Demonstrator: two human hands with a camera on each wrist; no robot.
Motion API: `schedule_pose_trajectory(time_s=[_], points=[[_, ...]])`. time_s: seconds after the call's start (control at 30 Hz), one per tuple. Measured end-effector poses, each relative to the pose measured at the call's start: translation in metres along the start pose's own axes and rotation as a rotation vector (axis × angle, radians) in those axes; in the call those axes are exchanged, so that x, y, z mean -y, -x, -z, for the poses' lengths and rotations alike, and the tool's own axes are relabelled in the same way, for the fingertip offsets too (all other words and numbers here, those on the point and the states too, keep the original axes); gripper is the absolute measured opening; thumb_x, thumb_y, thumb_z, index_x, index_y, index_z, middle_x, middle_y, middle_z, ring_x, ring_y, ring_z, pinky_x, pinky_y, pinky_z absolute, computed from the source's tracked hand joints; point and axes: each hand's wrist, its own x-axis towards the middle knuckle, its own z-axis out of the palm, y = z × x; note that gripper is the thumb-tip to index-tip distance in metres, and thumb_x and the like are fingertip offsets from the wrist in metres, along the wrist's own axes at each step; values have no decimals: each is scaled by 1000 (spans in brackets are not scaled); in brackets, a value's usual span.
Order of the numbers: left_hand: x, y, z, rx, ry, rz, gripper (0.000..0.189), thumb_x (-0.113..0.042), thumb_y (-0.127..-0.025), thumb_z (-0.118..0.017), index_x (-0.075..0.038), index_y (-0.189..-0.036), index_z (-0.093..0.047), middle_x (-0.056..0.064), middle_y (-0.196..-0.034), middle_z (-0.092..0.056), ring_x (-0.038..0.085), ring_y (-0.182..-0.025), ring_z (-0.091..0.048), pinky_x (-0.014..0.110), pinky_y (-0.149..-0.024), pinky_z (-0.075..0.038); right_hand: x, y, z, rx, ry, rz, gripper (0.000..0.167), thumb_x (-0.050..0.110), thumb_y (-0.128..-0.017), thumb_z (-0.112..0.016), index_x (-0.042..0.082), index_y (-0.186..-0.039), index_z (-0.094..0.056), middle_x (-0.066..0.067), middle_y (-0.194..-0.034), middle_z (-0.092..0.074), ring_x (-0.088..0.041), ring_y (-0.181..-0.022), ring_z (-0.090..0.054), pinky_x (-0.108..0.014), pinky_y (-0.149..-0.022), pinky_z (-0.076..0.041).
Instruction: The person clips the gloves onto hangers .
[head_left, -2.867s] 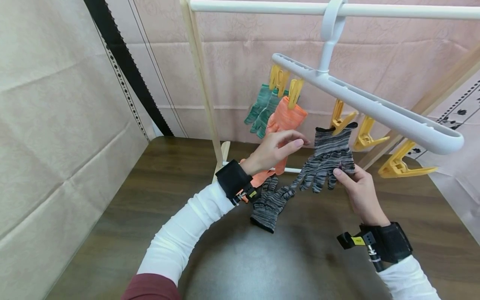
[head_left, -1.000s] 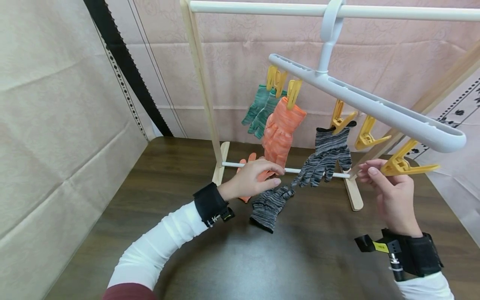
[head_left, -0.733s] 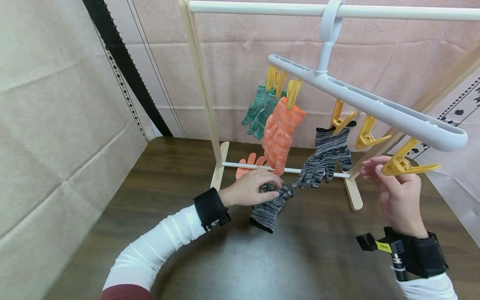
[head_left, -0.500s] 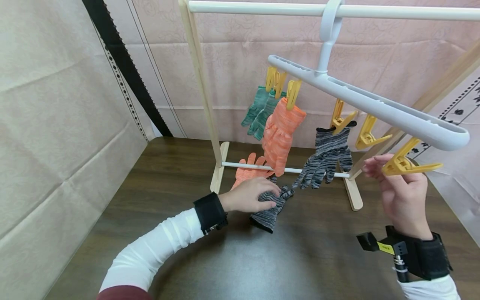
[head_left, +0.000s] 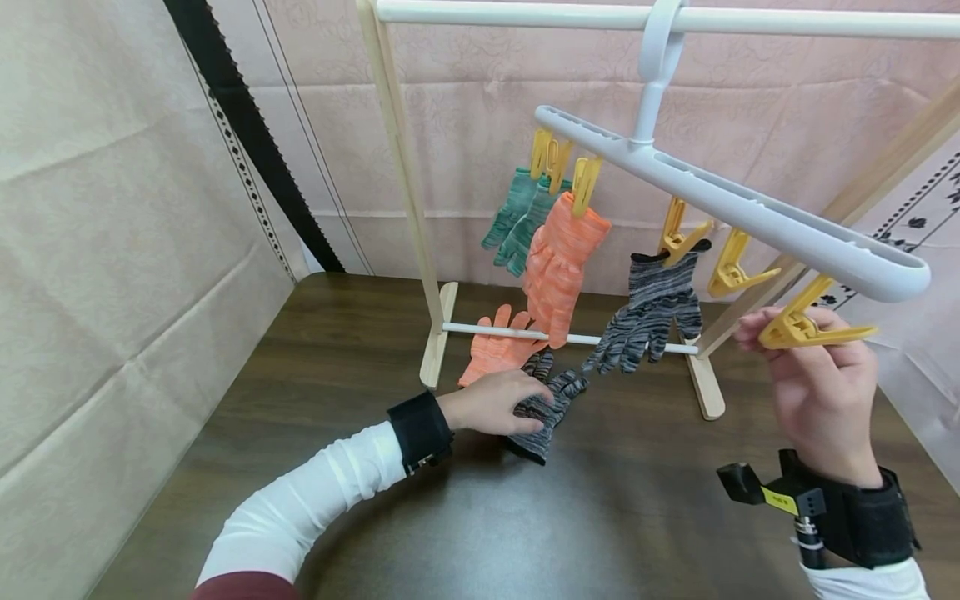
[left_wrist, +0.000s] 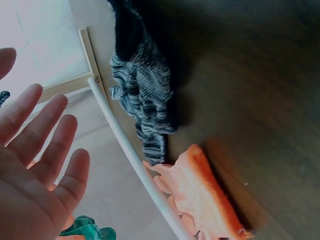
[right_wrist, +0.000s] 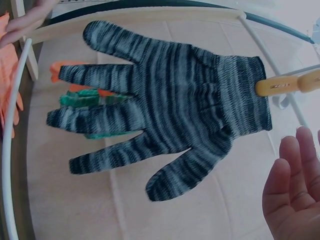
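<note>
- Left: the loose orange glove (head_left: pixel 493 357) lies on the tabletop (head_left: pixel 330 400) at the rack's lower bar (head_left: pixel 592 340), unclipped.
- The left hand (head_left: pixel 491 403), apart from the right, holds nothing; its relaxed, spread fingers sit above the loose grey striped glove (head_left: pixel 557 408), a posture suited to grasping cloth from above.
- Two green gloves (head_left: pixel 532 227) and the hung orange glove (head_left: pixel 558 275) are clipped by their cuffs, presumably so that the fingers dangle freely.
- The hung grey striped glove (head_left: pixel 652 308) is likewise cuff-up.
- The pale blue hanger (head_left: pixel 750 207) hooks over the white top rail (head_left: pixel 517 11), suspending these gloves above the tabletop.
- Right: the middle clip (head_left: pixel 729 271) and nearest clip (head_left: pixel 787 327) bear no glove. The right hand (head_left: pixel 825 396), behind the latter, has loosely extended fingers and grips nothing visible; contact cannot be told.
</note>
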Motion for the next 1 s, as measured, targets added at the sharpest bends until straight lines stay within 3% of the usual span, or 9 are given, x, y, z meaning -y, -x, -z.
schedule_pose_trajectory(time_s=[0.2,0.4,1.0], points=[[6,-1,-5,76,-26,4,38,-34,-86,-55,-17,-121,-53,-3,-126,-51,13,-119,-43,31,-98,-36,1,-2,-6,40,-43,33,22,-15,-84,-38,-23,-104,-46,-32,-97,-56,-37,-92,-56,-38,-81,-47],[8,-2,-6,129,-28,32,40,-33,-85,-56,-18,-122,-51,-3,-127,-50,13,-117,-44,30,-96,-37,3,-3,-12,44,9,44,22,-15,-84,-39,-23,-103,-46,-31,-97,-57,-35,-92,-57,-36,-80,-48],[12,-3,-13,187,-19,57,40,-35,-84,-56,-19,-121,-52,-2,-124,-51,12,-112,-46,29,-94,-38,-3,-4,-17,55,34,41,21,-15,-85,-38,-23,-101,-47,-30,-98,-58,-35,-92,-57,-36,-81,-46]])
